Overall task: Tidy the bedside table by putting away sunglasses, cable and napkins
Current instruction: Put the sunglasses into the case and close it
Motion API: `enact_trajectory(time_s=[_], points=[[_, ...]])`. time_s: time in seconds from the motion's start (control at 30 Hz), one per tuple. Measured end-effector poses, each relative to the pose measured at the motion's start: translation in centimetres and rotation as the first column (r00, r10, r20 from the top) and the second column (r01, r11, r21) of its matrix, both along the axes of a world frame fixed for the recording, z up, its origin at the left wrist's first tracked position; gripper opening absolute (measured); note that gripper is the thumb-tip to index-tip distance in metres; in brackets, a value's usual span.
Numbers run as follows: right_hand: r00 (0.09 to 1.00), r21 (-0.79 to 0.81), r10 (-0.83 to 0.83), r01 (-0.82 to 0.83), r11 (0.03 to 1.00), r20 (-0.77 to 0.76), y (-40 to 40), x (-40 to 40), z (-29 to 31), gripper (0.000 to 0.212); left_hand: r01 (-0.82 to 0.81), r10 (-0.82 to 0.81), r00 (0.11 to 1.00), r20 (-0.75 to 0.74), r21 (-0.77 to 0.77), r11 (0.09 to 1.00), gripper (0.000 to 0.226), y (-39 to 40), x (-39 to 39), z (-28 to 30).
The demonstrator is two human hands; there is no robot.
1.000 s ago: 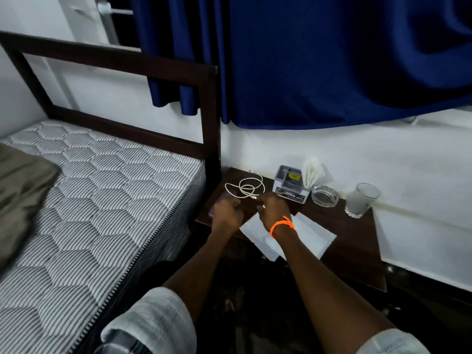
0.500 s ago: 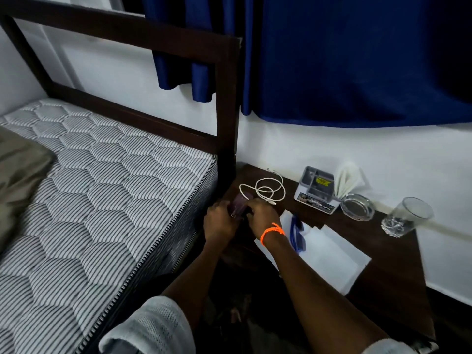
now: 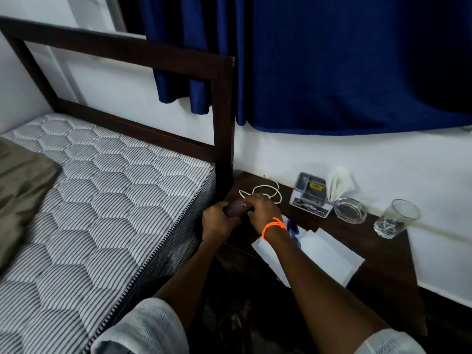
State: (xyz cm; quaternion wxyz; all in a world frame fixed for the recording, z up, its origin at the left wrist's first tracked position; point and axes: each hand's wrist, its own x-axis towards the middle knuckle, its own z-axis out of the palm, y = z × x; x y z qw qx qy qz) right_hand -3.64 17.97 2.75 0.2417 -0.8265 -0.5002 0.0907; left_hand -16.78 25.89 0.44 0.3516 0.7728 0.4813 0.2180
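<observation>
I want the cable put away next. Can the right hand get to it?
Probably yes. The cable lies bare on the table, just behind the right hand, with nothing between them. But that hand and the left hand both grip a dark case, so it must let go first.

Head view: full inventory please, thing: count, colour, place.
bedside table: 1, dark brown, right of the bed
case: 1, dark maroon, at the table's left edge, held between both hands
cable: 1, white, coiled at the table's back left
sunglasses: 1, blue, on the napkins, partly behind the right wrist
napkins: count unclear, white, flat on the table's front
organiser box: 1, grey, back of table
folded napkins: count unclear, white, upright at the organiser's right end
ashtray: 1, clear glass, right of the organiser
tumbler: 1, clear glass, far right
mattress: 1, grey-striped, left
curtain: 1, blue, above
left hand: 1, grip on the case
right hand: 1, orange wristband, grip on the case
</observation>
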Motion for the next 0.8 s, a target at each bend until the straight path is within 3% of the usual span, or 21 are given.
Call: enact_trajectory(time_s=[0.23, 0.4, 0.53, 0.63, 0.8], points=[[0.999, 0.018, -0.002, 0.003, 1.0, -0.038, -1.8, 0.4, 5.2, 0.062, 0.002, -0.01, 0.987, 0.162, 0.048, 0.999, 0.057, -1.4, -1.4, 5.1], [0.999, 0.111, 0.044, -0.045, 0.993, 0.011, -3.1, 0.9, 9.0, 0.057, 0.041, -0.048, 0.969, 0.243, 0.031, 0.999, 0.06, -1.7, -1.6, 8.7], [0.992, 0.152, 0.096, -0.107, 0.983, 0.08, -4.5, 1.5, 12.0, 0.049, 0.062, -0.045, 0.915, 0.401, -0.03, 0.998, 0.067, -2.0, -1.3, 11.2], [0.988, 0.224, 0.109, -0.131, 0.966, 0.106, -5.7, 2.0, 14.2, 0.041, 0.06, 0.021, 0.845, 0.534, -0.133, 0.989, 0.074, -2.3, -0.7, 13.1], [0.987, 0.362, 0.141, -0.158, 0.919, 0.074, -7.1, 2.3, 17.2, 0.036, 0.289, 0.15, 0.6, 0.786, -0.388, 0.875, 0.058, -3.2, 0.3, 15.9]])
